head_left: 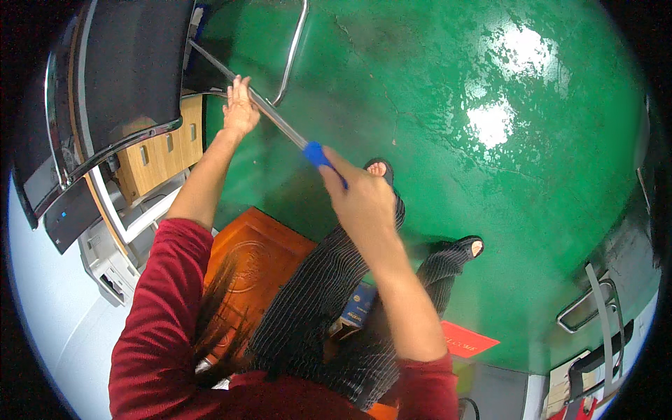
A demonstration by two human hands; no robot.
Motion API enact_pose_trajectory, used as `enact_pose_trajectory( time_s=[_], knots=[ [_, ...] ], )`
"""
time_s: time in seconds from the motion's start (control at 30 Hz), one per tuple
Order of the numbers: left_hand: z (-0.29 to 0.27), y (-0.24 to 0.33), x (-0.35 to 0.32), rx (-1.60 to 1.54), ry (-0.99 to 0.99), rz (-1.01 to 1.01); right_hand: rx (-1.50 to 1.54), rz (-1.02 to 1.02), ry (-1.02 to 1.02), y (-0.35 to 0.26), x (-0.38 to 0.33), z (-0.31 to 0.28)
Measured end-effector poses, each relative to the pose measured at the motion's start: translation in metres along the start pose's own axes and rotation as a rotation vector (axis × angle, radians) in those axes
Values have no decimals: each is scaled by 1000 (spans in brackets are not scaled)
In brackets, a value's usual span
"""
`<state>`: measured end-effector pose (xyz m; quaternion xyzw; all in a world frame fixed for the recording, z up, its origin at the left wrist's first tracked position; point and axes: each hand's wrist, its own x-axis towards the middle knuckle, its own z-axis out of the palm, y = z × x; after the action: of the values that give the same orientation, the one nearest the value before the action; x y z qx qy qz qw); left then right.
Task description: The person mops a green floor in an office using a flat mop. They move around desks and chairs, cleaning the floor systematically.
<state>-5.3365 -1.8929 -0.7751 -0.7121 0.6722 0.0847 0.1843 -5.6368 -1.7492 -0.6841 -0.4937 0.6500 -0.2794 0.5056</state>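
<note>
A long silvery pole (pixel 283 127) with a blue grip (pixel 316 154) slants from the upper left down toward my body. My right hand (pixel 364 199) is wrapped round the blue grip at the near end. Farther up the shaft, my left hand (pixel 240 115) has its fingers laid across the metal, holding it. The pole's far end runs in beside a black chair (pixel 136 66), where its tip is partly hidden, so I cannot tell what kind of tool it is.
A chrome tube leg (pixel 292 52) curves close to the pole. Wooden drawers (pixel 162 150) stand at the left. An orange-brown carved wooden piece (pixel 262 245) is beside my legs, with a blue box (pixel 359 302) between them. A red mat (pixel 467 339) lies on the shiny green floor (pixel 434 91).
</note>
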Motion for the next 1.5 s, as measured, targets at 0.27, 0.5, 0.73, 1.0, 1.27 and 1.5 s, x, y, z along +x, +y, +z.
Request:
enact_pose_trajectory(
  time_s=[0.27,0.5,0.73,1.0,1.27,1.5],
  knots=[
    [-59,122,-138,-224,-123,636,-70,273,-58,-1,-152,-160],
    [-46,104,-111,-212,-76,621,-65,254,-56,0,-126,-139],
    [-12,-33,14,64,-142,276,-129,-20,-142,-2,0,9],
    [-45,13,-37,150,-202,282,-196,30,-86,-27,-44,-45],
    [-110,152,-182,-287,-96,625,-312,234,-59,-68,-189,-226],
    [-165,204,-286,-522,-319,575,-411,318,-53,-130,-301,-312]
  ],
)
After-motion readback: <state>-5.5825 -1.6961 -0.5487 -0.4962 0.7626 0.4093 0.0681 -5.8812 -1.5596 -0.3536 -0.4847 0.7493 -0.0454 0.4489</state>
